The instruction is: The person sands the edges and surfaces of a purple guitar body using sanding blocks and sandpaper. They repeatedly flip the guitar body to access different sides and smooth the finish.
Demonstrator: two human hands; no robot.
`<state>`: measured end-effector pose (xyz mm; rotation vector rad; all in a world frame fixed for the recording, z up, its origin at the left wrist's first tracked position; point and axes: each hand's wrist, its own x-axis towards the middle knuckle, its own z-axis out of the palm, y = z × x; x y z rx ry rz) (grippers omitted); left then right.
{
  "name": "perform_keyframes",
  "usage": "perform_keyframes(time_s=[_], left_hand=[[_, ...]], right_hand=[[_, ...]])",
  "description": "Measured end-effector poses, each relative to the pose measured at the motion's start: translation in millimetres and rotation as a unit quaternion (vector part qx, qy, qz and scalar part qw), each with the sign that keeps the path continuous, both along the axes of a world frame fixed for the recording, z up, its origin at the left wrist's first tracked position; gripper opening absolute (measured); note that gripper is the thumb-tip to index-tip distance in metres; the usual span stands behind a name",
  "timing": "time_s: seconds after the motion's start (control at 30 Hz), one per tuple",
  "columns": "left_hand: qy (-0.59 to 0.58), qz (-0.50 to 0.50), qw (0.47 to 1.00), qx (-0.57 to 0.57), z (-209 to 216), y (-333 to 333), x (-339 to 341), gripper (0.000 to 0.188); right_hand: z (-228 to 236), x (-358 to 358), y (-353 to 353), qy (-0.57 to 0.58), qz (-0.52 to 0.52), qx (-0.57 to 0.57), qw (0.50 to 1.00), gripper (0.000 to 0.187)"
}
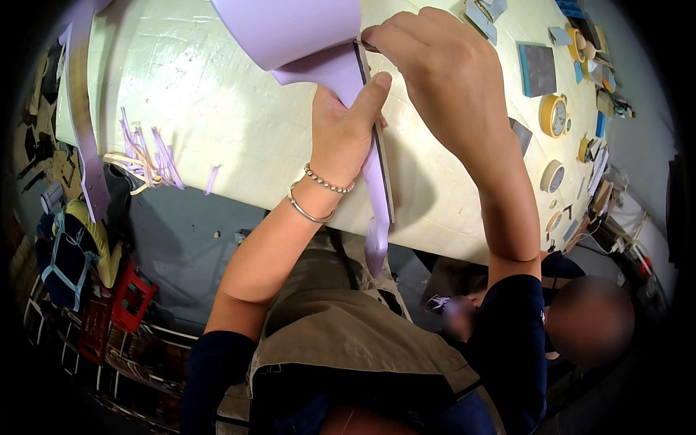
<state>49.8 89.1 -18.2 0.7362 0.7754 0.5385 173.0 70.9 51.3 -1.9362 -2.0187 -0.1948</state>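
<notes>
purple piece: there's a purple piece (pixel 337 69) at upper centre of the frame, wide at the top edge, then narrowing to a tail that pokes past the edge of the pale table (pixel 232 138) around mid-frame
long axis: the narrow part and the dark edge strip (pixel 385 170) run almost top to bottom, leaning a bit right as they go down
key relation: the strip passes between the hands, so wide part up and left of both, tail down below them
who's nearer what: right hand (pixel 446 69) sits at the strip's top end, left hand (pixel 341 134) is further down and nearer the tail
left hand: clamped on the narrow part, thumb on top, other fingers mostly hidden
right hand: fingertips bunched at the strip's top corner; honestly can't tell if they pinch it or just touch
hands together?: near each other, but apart
purple count: one in hand, plus one long strap (pixel 83 123) at far left
scraps: one tangled pile (pixel 148 159) at left, too messy to count, plus one loose sliver (pixel 212 180) beside it
wrist stuff: two, a bead bracelet (pixel 326 181) and a plain bangle (pixel 308 210)
tape rolls: at least three at right, the biggest yellow one (pixel 545 116) near a single dark square (pixel 537 70)
other people: a person (pixel 591 319) at lower right
</notes>
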Motion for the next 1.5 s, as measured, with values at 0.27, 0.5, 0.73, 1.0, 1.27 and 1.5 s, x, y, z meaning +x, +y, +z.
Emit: perform_keyframes(time_s=[0.27, 0.5, 0.73, 1.0, 1.27, 1.5], left_hand=[[0.003, -0.001, 1.0, -0.009, 2, 0, 1, 0.022], [0.015, 0.006, 1.0, -0.008, 6, 2, 2, 0.02], [0.013, -0.001, 1.0, -0.005, 1, 1, 0, 0.021], [0.01, 0.005, 1.0, -0.016, 6, 2, 2, 0.02], [0.019, 0.002, 1.0, -0.009, 6, 1, 2, 0.021], [0.008, -0.009, 1.0, -0.009, 1, 2, 0, 0.024]], right_hand=[[-4, 2, 3, -0.001, 0.0, 0.005, 1.0, 0.01], [1, 2, 3, 0.011, -0.001, -0.004, 1.0, 0.01], [9, -1, -2, -0.005, -0.009, -0.105, 0.994, 0.025], [6, 1, 5, 0.005, -0.008, -0.016, 1.0, 0.01], [1, 8, 2, 0.007, 0.014, -0.045, 0.999, 0.009], [10, 0, -1, 0.008, -0.005, -0.094, 0.996, 0.026]])
